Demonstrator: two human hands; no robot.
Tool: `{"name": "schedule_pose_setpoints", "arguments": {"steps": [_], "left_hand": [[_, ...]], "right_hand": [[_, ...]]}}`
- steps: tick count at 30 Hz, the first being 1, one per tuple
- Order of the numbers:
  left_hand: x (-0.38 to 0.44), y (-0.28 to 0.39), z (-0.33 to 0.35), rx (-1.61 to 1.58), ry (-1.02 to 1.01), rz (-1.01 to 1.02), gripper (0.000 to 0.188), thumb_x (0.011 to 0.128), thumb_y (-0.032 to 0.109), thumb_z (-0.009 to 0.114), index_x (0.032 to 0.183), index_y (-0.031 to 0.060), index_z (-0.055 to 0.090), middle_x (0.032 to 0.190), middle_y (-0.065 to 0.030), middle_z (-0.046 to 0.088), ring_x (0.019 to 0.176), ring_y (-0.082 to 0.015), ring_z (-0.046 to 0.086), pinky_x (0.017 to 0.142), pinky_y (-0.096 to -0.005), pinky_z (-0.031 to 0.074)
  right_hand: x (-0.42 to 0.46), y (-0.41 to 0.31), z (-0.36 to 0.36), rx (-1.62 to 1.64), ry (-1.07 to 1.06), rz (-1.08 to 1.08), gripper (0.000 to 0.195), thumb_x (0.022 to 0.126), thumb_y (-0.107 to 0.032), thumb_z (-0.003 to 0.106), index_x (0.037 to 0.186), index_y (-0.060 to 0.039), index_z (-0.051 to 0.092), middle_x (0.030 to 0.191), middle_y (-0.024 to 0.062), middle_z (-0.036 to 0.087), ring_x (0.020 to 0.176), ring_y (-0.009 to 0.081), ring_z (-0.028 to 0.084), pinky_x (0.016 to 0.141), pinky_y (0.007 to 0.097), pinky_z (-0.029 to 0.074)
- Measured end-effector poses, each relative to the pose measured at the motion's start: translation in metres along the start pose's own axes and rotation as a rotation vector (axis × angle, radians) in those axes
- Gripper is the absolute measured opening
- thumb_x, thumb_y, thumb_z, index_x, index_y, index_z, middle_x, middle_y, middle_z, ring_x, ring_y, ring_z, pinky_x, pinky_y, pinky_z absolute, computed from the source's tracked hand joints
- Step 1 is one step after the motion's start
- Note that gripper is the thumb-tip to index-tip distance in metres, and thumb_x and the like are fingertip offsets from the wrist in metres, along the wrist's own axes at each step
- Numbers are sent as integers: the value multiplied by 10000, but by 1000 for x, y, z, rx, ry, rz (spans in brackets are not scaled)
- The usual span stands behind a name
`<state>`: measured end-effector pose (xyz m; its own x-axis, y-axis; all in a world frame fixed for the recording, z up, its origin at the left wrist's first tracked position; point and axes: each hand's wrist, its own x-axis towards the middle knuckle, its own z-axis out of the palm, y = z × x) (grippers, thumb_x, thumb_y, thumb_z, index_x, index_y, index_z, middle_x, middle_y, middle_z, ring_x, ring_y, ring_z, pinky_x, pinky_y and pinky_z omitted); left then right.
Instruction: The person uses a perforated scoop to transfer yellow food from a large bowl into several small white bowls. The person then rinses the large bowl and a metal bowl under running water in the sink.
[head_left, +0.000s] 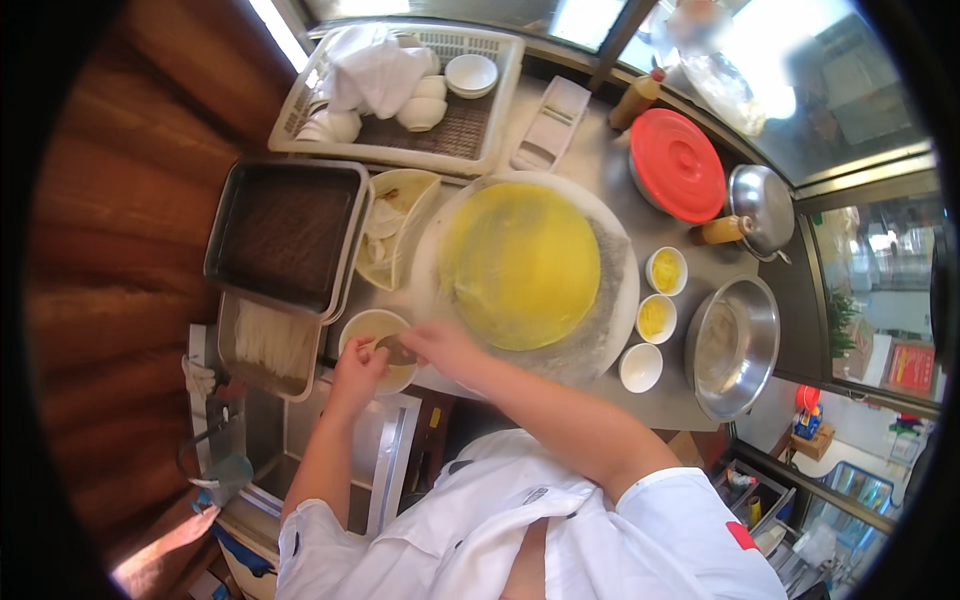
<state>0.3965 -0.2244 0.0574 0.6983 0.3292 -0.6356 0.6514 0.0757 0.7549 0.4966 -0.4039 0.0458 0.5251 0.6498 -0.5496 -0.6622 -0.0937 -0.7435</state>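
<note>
Over a white bowl of pale liquid (375, 322), my left hand (364, 367) and my right hand (439, 346) come close together. A small dark, thin, rounded piece (397, 351) is between them, its right end pinched by my right fingers. The fingertips of my left hand are bunched at its left side; whether they grip it cannot be told. To the right of the hands a thin round yellow sheet, perhaps egg or batter (525, 262), lies on a round, pale-rimmed griddle or board (619, 300).
Left stand a dark rectangular tray (281, 232) and a tray of pale noodles (274, 341). Behind are a bowl basket (510, 90) and a slicer (551, 124). At right are small white bowls (641, 367), a red-lidded bowl (679, 165), sauce bottles (724, 230) and a steel basin (735, 349).
</note>
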Motion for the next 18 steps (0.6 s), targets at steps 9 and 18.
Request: {"name": "schedule_pose_setpoints", "arguments": {"steps": [9, 18], "left_hand": [[127, 80, 200, 504, 64, 785, 392, 914, 237, 701, 1243, 43, 614, 1044, -173, 690, 1008, -373, 640, 884, -481, 504], [192, 116, 277, 712, 268, 1055, 254, 856, 171, 709, 1096, 88, 726, 1074, -106, 649, 1103, -331, 580, 942, -495, 446]], "right_hand": [[-17, -77, -173, -328, 450, -420, 175, 977, -181, 681, 1005, -13, 721, 912, 43, 737, 839, 112, 666, 787, 281, 541], [26, -89, -247, -456, 638, -418, 214, 946, -215, 704, 997, -8, 715, 882, 87, 744, 790, 141, 665, 748, 312, 529]]}}
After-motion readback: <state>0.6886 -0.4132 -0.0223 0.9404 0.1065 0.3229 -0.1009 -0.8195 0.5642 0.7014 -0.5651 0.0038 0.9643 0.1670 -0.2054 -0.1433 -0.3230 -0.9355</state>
